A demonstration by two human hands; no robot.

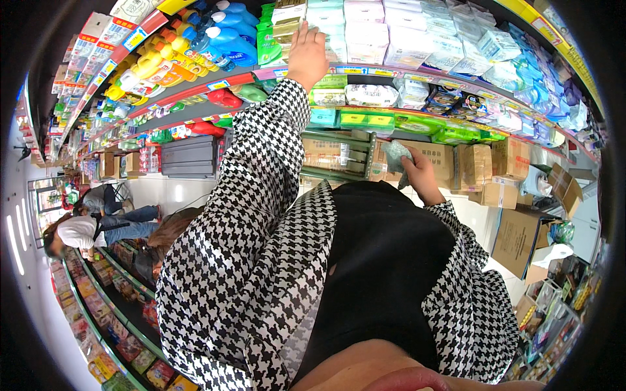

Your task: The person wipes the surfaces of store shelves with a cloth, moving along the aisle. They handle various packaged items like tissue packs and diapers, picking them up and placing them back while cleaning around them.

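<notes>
My left hand (307,56) reaches up to the upper shelf, its fingers stretched out flat against the tissue packs. A white-and-gold tissue pack (288,17) is just left of the fingers, and pale green-and-white tissue packs (334,46) stand on the right. Whether the fingertips press on one pack or two is hard to tell. Lower down, my right hand (420,171) holds a crumpled grey-green cloth (395,155) in front of the cartons, away from the shelf. Part of the cloth hangs below the fingers.
Blue detergent bottles (234,41) and yellow bottles (164,61) fill the shelf leftward. Below are wet-wipe packs (371,95), a green metal rack (337,175) and cardboard cartons (472,166). An open carton (516,239) stands right. People (83,229) are in the aisle at left.
</notes>
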